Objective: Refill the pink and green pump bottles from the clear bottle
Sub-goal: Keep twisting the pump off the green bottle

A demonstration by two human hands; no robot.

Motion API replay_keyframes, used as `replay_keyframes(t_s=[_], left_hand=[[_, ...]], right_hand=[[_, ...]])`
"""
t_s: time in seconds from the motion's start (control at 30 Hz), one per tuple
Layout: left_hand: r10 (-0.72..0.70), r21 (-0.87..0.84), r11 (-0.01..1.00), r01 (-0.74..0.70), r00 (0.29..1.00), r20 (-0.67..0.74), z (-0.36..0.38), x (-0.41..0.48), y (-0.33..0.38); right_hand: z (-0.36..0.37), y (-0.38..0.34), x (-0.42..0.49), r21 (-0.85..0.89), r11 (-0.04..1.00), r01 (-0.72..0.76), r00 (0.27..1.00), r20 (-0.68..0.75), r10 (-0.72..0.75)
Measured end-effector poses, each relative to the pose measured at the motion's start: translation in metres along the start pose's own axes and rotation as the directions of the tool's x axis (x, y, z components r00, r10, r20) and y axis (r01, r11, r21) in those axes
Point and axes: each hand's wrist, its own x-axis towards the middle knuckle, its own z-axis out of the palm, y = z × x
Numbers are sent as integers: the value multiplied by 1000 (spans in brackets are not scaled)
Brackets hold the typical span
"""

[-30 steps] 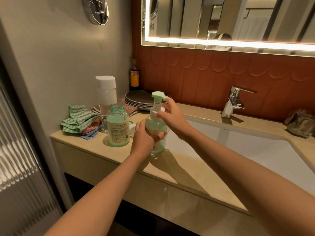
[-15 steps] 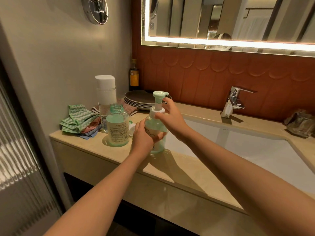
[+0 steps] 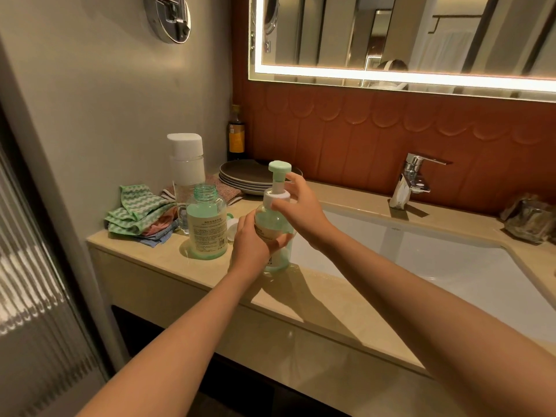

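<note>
Turned slightly since a second ago, the pump head (image 3: 279, 167) of the green pump bottle (image 3: 272, 219) shows its round top. Fingers of the right hand (image 3: 304, 210) pinch its white collar (image 3: 278, 195); the left hand (image 3: 252, 245) grasps its body. It stands on the counter (image 3: 301, 299) beside the sink (image 3: 451, 266), the uncapped clear bottle (image 3: 206, 227) just left.
</note>
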Motion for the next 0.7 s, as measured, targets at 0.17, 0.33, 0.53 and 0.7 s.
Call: replay_keyframes(t_s=[0.17,0.33,0.53,0.7], left_hand=[[-11,3,1000,11,1000,5,0,0,0],[-9,3,1000,9,1000,3,0,0,0],[-8,6,1000,8,1000,-5,0,0,1],[-12,14,1000,12,1000,-1,-1,-1,3]], right_hand=[[4,3,4,-146,989,-3,991,-136,-17],[2,1,2,-86,996,-19,996,-83,12],[1,0,-2,-56,998,12,1000,-16,-12],[3,1,2,-193,981,5,986,-160,-37]])
